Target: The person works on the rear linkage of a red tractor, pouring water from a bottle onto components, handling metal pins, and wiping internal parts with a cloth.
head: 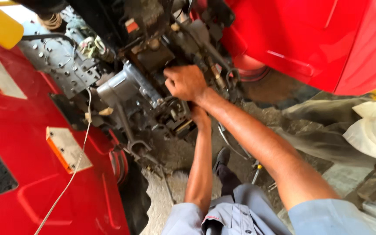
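Note:
My right hand (186, 82) is curled into a fist against the greasy dark mechanism (153, 56) between two red tractor fenders. Its fingers are closed on a part there, and what they grip is hidden. My left hand (200, 116) reaches in just below, under my right forearm. It touches the lower part of the grey metal housing (125, 85), and its fingers are hidden behind the machinery. Both arms are bare below grey-blue sleeves.
A red fender (35, 174) fills the left and another red fender (310, 39) the upper right. A thin white wire (78, 161) hangs down the left fender. A screwdriver (256, 172) lies on the dirty ground near my dark shoe (221, 160). A person in pale clothes (370, 130) is at the right.

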